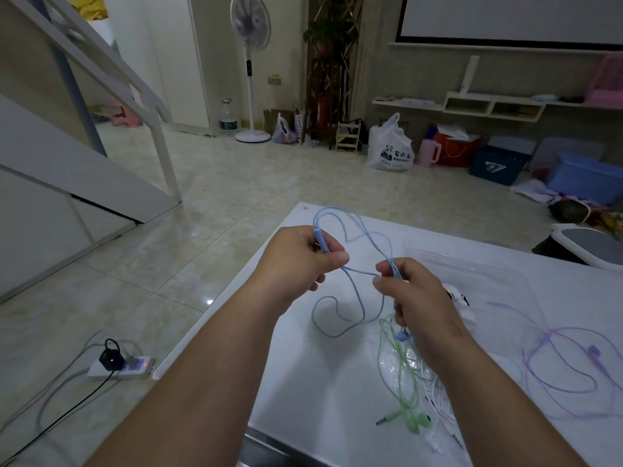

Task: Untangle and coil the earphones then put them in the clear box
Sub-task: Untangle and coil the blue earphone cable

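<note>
Blue earphones (350, 318) hang in loose loops above the white table (320, 382). My left hand (300, 261) pinches the blue cord at its inline remote. My right hand (414, 298) grips the cord a short way to the right, and a blue earbud dangles below that hand. A loop of the cord rises between both hands, and another rests on the table. The clear box (472, 267) lies behind my right hand, faint and partly hidden.
Green earphones (404, 389) and white earphones (441, 429) lie tangled under my right forearm. Purple earphones (566, 372) are spread at the right. A power strip (121, 367) with cables lies on the floor at the left. The table's left edge runs diagonally.
</note>
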A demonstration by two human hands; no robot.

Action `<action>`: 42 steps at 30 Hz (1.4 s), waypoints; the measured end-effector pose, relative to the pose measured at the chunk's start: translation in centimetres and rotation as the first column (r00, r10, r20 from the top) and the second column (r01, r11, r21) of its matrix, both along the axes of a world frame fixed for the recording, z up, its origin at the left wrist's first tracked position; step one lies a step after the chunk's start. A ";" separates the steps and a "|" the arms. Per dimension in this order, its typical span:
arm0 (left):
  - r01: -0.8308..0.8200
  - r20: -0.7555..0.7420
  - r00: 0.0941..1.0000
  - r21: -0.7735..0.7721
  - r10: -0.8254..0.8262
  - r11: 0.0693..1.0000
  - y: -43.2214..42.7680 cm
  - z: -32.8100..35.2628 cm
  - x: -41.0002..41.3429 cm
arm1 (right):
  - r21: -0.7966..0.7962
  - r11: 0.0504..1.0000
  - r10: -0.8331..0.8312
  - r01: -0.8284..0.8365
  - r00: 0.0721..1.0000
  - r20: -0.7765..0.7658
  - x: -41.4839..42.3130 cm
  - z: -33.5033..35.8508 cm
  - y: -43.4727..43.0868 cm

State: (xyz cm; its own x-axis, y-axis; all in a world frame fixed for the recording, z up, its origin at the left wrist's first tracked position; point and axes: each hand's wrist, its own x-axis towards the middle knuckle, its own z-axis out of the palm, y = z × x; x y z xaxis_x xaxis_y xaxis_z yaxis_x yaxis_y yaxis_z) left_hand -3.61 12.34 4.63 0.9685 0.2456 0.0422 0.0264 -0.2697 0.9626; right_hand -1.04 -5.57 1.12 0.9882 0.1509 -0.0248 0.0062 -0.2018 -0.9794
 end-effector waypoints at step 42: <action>-0.289 -0.156 0.937 -0.849 0.313 0.442 3.4 0.1 1.2 | -0.625 0.759 0.295 -0.185 0.953 0.076 -0.2 -0.6 -0.5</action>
State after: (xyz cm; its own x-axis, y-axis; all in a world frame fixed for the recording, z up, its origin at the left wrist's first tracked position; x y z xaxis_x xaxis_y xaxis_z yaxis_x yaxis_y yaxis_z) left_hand -2.39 15.73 4.74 0.8281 0.4472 -0.3381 -0.0871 0.6985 0.7103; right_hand -1.24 -6.10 0.55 0.9196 0.3911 -0.0385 0.2799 -0.7205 -0.6345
